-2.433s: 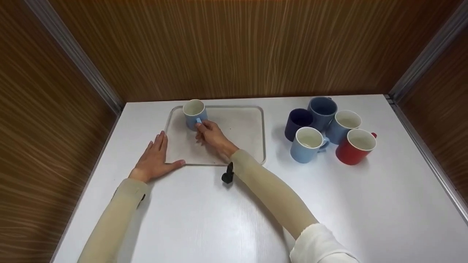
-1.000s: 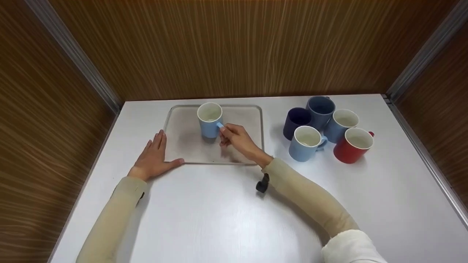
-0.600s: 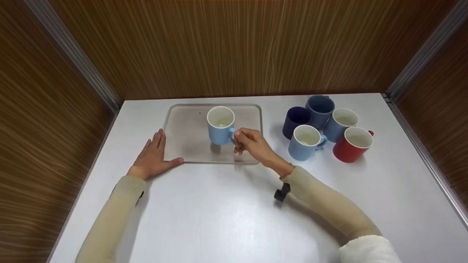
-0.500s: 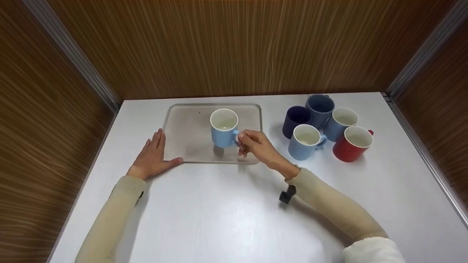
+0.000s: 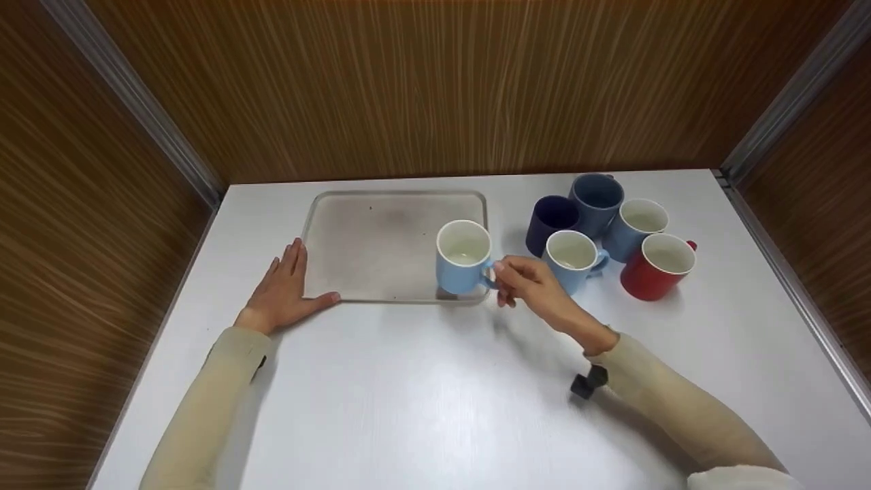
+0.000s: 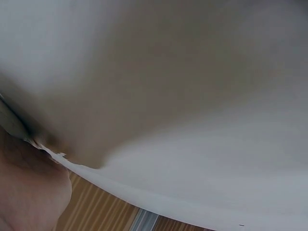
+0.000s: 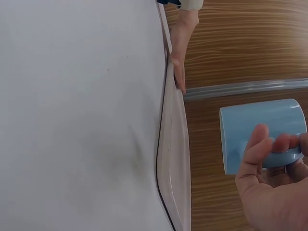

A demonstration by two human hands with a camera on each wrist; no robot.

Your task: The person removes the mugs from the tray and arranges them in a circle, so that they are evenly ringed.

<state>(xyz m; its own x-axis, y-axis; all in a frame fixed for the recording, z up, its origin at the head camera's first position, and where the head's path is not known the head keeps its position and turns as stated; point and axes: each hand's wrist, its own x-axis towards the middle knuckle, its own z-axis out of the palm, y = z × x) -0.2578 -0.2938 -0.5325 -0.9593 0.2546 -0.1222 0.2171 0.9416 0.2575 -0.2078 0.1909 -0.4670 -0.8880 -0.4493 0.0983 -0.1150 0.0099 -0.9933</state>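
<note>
A light blue mug [image 5: 463,269] with a white inside hangs above the front right corner of the grey tray [image 5: 360,252]. My right hand [image 5: 534,286] pinches its handle between thumb and fingers. The right wrist view shows the same mug [image 7: 260,122] clear of the tray [image 7: 173,159], with the fingers [image 7: 257,149] round the handle. At the tray's left front corner my left hand [image 5: 282,289] lies flat, fingers straight and thumb spread along the front edge. The left wrist view holds mostly blurred table surface and part of the hand [image 6: 33,192].
To the right stand a dark purple mug [image 5: 552,223], a slate blue mug [image 5: 596,201], a blue mug [image 5: 633,231], a red mug [image 5: 656,269] and a second light blue mug [image 5: 568,255], partly behind my right hand. Wood-grain panels [image 5: 435,88] border the white table [image 5: 408,381].
The right hand has lifted the light blue mug from the tray's back left and carried it right and towards me, to the front right corner. The left hand has stayed at the tray.
</note>
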